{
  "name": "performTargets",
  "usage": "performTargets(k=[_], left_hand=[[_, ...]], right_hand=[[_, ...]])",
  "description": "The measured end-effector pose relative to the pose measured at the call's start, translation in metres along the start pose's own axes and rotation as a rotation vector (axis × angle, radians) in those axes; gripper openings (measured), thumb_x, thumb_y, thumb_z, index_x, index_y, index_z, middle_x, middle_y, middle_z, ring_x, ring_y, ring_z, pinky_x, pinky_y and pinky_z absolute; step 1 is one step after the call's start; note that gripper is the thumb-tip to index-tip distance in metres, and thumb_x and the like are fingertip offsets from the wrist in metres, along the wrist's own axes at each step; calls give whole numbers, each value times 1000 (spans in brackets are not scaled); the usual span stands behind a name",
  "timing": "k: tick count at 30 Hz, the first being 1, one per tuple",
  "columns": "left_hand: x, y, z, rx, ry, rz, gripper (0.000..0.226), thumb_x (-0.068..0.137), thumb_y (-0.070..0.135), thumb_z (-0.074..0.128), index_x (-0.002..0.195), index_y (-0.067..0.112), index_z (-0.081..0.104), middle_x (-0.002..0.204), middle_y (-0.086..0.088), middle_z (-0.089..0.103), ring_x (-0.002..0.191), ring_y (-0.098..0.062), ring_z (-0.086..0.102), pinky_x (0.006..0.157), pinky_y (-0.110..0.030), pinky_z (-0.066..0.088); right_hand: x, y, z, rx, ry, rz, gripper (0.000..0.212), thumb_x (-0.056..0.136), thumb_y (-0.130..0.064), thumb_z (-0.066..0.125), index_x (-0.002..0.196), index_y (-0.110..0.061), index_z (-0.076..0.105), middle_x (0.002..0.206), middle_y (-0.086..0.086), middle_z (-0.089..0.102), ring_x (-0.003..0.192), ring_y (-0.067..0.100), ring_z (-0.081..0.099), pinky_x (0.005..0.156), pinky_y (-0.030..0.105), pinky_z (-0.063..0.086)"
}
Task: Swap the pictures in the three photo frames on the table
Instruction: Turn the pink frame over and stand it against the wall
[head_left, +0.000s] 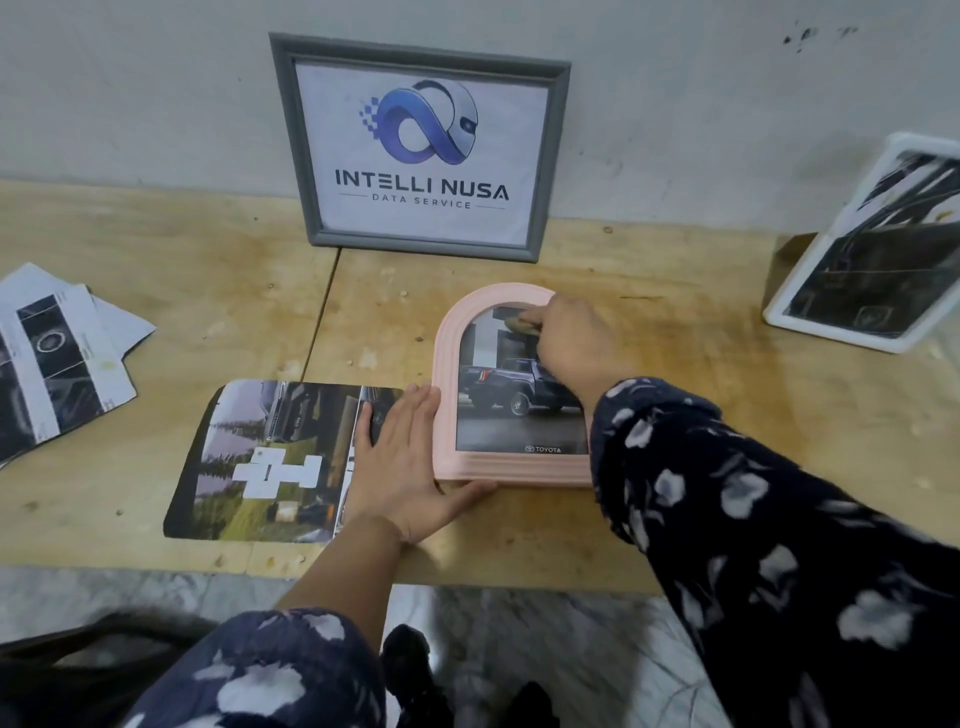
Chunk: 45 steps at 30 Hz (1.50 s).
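Observation:
A pink arched photo frame (447, 364) lies flat on the wooden table (675, 374), showing a picture of a dark pickup truck. My left hand (400, 457) lies flat against its left edge and bottom left corner, fingers straight. Over the upper right of the frame, my right hand (566, 338) has curled fingertips pressing on the picture near the arch. A grey rectangular frame (553, 156) with a logo print leans on the wall behind. A white frame (810, 322) with a dark picture leans at the far right.
A loose arched picture (260, 457) with a white cross-shaped piece on it lies left of the pink frame, partly under my left hand. Several printed sheets (52, 364) lie at the far left. The table's front edge runs just below my wrists.

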<state>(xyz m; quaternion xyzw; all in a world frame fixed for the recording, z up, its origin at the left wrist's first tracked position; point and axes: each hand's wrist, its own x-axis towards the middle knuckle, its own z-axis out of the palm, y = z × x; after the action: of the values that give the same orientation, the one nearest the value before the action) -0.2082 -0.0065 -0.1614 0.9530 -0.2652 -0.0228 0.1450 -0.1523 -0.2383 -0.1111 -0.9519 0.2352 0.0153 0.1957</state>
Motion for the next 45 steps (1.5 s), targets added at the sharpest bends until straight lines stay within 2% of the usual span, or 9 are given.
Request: performTargets(k=[4, 11, 15, 19, 25, 28, 32, 38, 45], left_hand=[[1, -1, 3, -9, 14, -4, 111, 68, 93, 27, 150, 18, 25, 157, 4, 26, 147, -12, 16, 119, -47, -6], [-2, 1, 1, 22, 2, -16, 111, 68, 91, 27, 151, 18, 20, 158, 5, 22, 147, -11, 12, 119, -47, -5], [-2, 3, 1, 27, -2, -24, 111, 68, 91, 27, 151, 18, 19, 159, 4, 21, 148, -11, 12, 119, -47, -5], [-1, 3, 1, 39, -5, -17, 112, 68, 92, 25, 152, 17, 19, 159, 3, 20, 148, -12, 11, 119, -48, -5], [0, 1, 1, 36, 7, -4, 111, 69, 91, 27, 151, 17, 20, 158, 3, 22, 147, -12, 13, 119, -47, -5], [0, 0, 1, 16, 22, -1, 109, 69, 90, 28, 150, 16, 25, 156, 2, 27, 146, -13, 18, 119, -46, -5], [-1, 1, 3, 24, 16, -12, 110, 68, 91, 27, 149, 16, 26, 156, 3, 27, 146, -13, 19, 119, -46, -3], [-2, 2, 1, 28, 8, -28, 112, 67, 93, 21, 149, 16, 24, 157, 2, 25, 147, -13, 17, 119, -48, -2], [-3, 4, -1, 52, -16, -34, 115, 66, 93, 14, 151, 16, 22, 158, 2, 23, 147, -13, 15, 119, -47, -4]], right_hand=[[-23, 8, 22, -119, -55, -131, 43, 94, -13, 41, 130, -30, 57, 124, 7, 49, 114, 32, 50, 89, 38, 45], [-99, 23, 24, -21, -33, -316, 37, 95, -8, 49, 123, -26, 63, 108, 3, 57, 99, 25, 56, 83, 35, 49], [-129, 24, 20, -9, -103, -288, 31, 100, -19, 43, 113, -36, 65, 98, -9, 53, 97, 14, 50, 76, 26, 41], [-89, 16, -13, 130, -377, -31, 26, 91, -11, 54, 96, -25, 75, 109, -7, 68, 103, 16, 60, 92, 33, 50], [-11, 9, -32, 19, -6, -24, 47, 86, 0, 47, 114, -31, 69, 115, 3, 64, 94, 27, 64, 81, 35, 54], [-6, 13, -20, -306, -35, -168, 33, 93, -16, 48, 120, -22, 66, 116, 11, 59, 99, 32, 59, 77, 33, 44], [-35, 24, -7, -363, -72, -204, 49, 96, -11, 41, 138, -35, 48, 125, 10, 53, 115, 33, 46, 90, 37, 40], [-86, 36, 11, -309, 166, -297, 47, 82, 0, 43, 115, -19, 70, 90, 9, 66, 84, 29, 56, 64, 29, 35], [-132, 37, -2, -188, -65, -165, 34, 92, -12, 45, 117, -22, 64, 105, 1, 62, 90, 19, 53, 70, 25, 37]])
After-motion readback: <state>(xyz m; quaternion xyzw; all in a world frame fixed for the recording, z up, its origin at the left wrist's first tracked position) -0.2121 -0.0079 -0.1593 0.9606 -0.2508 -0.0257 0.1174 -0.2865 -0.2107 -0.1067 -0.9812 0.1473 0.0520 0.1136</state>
